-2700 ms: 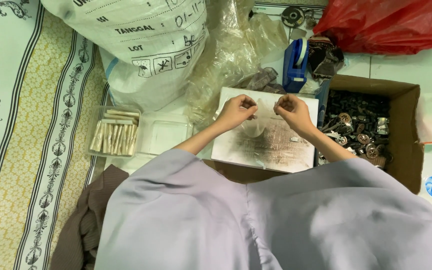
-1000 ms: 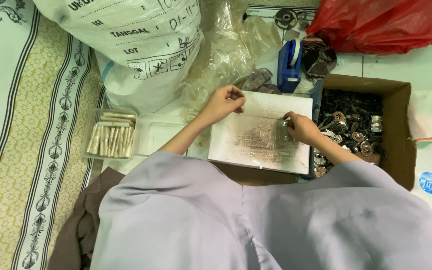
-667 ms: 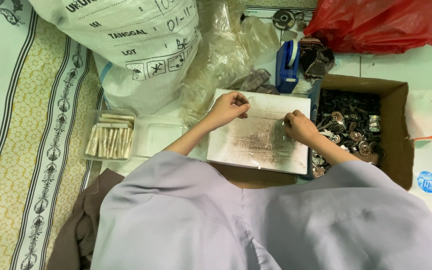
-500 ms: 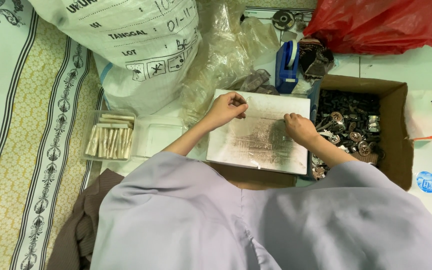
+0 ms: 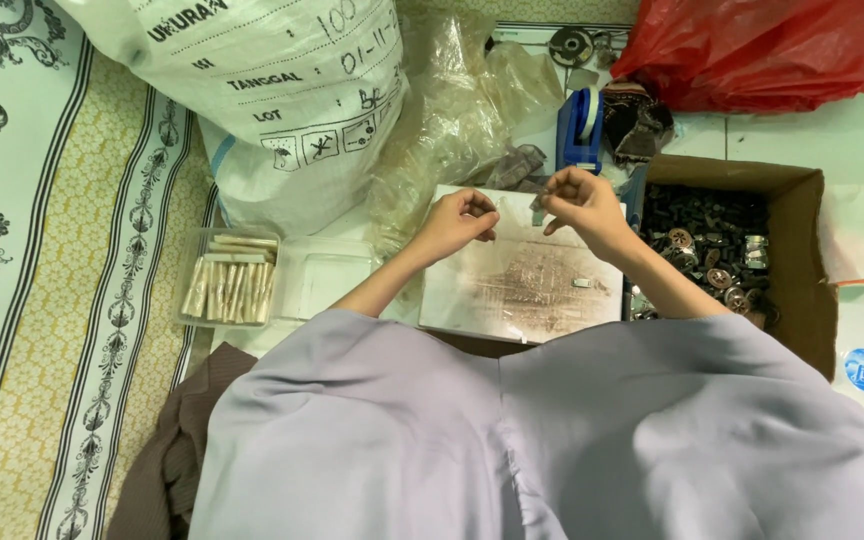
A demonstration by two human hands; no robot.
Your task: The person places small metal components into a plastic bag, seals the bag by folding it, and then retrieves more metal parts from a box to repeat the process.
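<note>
We are holding both hands raised over a scuffed white board [image 5: 522, 290] that is lying across our lap. Our left hand [image 5: 462, 220] is curling narrow, fingertips pinched together; whether it is gripping anything, we cannot tell. Our right hand [image 5: 577, 200] is pinching a small pale piece [image 5: 537, 204] between thumb and forefinger, just beside the left fingertips. A small metal part [image 5: 581, 283] is lying on the board, below the right hand. To our right, an open cardboard box [image 5: 812, 270] is holding dark metal fittings [image 5: 712, 250]. To our left, a clear tray [image 5: 197, 260] is carrying pale sticks [image 5: 230, 290]. Beyond the board, we are facing crumpled clear plastic [image 5: 452, 110], a blue tape dispenser [image 5: 580, 130], a large white sack [image 5: 282, 90] and a red bag [image 5: 772, 45].
</note>
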